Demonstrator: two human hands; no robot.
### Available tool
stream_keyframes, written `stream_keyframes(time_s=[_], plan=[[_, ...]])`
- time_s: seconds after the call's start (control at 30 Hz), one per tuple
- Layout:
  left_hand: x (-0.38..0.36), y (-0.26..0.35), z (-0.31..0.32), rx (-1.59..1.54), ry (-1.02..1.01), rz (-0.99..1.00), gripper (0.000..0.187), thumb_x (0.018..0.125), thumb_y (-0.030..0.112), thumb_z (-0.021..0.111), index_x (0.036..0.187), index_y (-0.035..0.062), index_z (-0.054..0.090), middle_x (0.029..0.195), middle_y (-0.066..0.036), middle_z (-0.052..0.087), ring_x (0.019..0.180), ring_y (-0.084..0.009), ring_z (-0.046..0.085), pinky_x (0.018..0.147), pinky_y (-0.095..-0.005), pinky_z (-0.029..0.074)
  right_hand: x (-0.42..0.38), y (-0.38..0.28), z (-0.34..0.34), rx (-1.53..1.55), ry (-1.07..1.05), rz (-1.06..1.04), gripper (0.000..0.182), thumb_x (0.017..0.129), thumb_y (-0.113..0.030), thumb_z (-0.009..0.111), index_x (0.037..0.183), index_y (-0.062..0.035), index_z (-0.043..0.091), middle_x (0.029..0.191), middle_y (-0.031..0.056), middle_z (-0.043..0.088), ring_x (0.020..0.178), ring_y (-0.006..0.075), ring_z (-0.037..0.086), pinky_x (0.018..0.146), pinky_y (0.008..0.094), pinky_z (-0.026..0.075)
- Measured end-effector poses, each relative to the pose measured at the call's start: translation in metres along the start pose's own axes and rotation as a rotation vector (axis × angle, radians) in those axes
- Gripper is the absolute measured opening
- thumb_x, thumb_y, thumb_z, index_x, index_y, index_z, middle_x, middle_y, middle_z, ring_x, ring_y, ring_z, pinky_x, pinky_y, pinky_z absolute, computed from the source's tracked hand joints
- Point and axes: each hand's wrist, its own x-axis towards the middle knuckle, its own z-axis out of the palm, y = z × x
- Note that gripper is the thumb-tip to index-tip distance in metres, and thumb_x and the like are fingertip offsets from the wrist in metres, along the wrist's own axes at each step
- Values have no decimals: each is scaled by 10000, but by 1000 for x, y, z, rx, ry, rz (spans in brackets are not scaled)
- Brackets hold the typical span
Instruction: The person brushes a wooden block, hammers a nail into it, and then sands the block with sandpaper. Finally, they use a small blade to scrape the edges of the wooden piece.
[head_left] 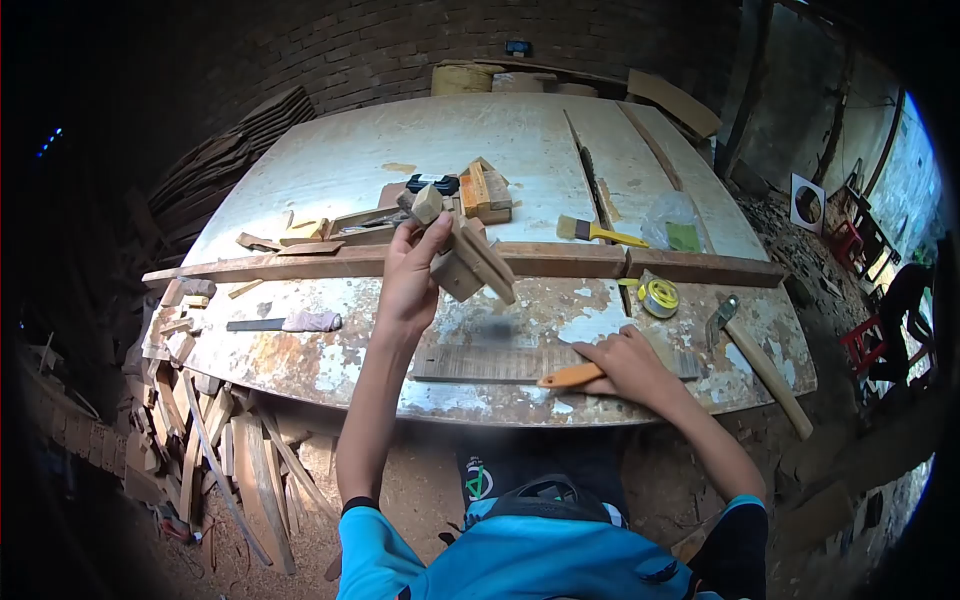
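Note:
My left hand (412,275) is raised over the worktable, closed round a wooden block tool (470,262) made of several joined pieces. Down at the front edge, my right hand (628,368) has its fingers around an orange handle (572,375), whose far end is hard to make out. Beneath that handle a flat grey-brown board (480,364) lies along the table. Near my right hand sit a yellow tape measure (658,296) and a hammer (762,370) with a wooden handle.
A long wooden beam (560,260) crosses the table (480,125). Behind it are a yellow-handled brush (600,232), wood blocks (485,192) and a plastic bag (672,220). A cloth-wrapped blade (285,323) lies at left. Scrap wood (265,470) is piled below.

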Motion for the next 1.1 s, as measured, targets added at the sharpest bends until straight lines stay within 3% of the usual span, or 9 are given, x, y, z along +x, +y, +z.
stream_keyframes(time_s=[0.2, 0.33, 0.43, 0.5, 0.67, 0.77, 0.93, 0.97, 1.1], plan=[[65, -82, 19, -270, -86, -47, 508, 821, 173, 716, 1208, 48, 413, 1142, -76, 539, 1070, -150, 515, 920, -316, 450, 25, 14, 20, 55, 175, 103, 551, 702, -412, 731, 1127, -82, 613, 858, 92, 665, 846, 257, 606, 845, 360, 371], [104, -147, 9, -242, -17, 52, 792, 769, 200, 746, 1356, 86, 226, 1313, -107, 339, 1196, -212, 394, 1001, -356, 367, 33, 16, 24, 56, 220, 166, 580, 683, -433, 740, 1131, -86, 616, 886, 98, 671, 901, 264, 597, 867, 384, 354], [89, -146, 19, -288, -20, 152, 704, 814, 135, 698, 1356, 195, 253, 1305, -86, 334, 1190, -212, 397, 989, -355, 393, 33, 14, 28, 7, 246, 181, 588, 677, -468, 731, 1119, -95, 623, 877, 96, 670, 921, 265, 589, 863, 410, 359], [90, -138, 16, -281, -96, 73, 628, 820, 92, 684, 1302, 217, 303, 1280, -72, 377, 1186, -196, 406, 945, -351, 433, 33, 12, 27, -38, 265, 177, 579, 676, -477, 726, 1109, -104, 629, 863, 92, 667, 913, 261, 589, 856, 410, 363], [92, -112, -5, 242, -169, 131, 570, 724, 124, 790, 1108, 58, 375, 1126, -145, 495, 890, -174, 597, 747, -290, 523, 35, 13, 21, 43, 154, 215, 555, 703, -456, 704, 1137, -123, 611, 856, 67, 655, 933, 242, 587, 896, 422, 348], [91, -107, -21, 427, -202, 190, 583, 704, 143, 809, 1088, 62, 378, 1093, -148, 526, 925, -177, 590, 716, -270, 525, 41, 30, 21, 72, 165, 136, 596, 694, -490, 703, 1148, -111, 626, 808, 77, 642, 843, 241, 585, 828, 389, 357], [80, -70, -16, 1020, -265, 309, 888, 643, 333, 812, 1341, 49, 342, 1166, -183, 526, 1114, -289, 523, 954, -385, 438, 46, 41, 16, 151, 171, 43, 632, 674, -488, 736, 1152, -87, 638, 766, 91, 624, 797, 249, 561, 800, 361, 358], [81, -72, -18, 977, -313, 412, 810, 660, 354, 795, 1317, 66, 419, 1181, -168, 526, 1112, -304, 527, 950, -388, 443, 45, 40, 13, 153, 150, 39, 628, 676, -485, 736, 1153, -88, 638, 767, 92, 625, 799, 252, 561, 806, 364, 358], [79, -64, -21, 1157, -384, 357, 706, 662, 395, 783, 1228, 62, 523, 1195, -135, 519, 1131, -315, 517, 956, -400, 437, 41, 37, 14, 137, 149, 34, 585, 674, -430, 751, 1143, -99, 635, 784, 87, 630, 839, 244, 570, 864, 376, 349]])
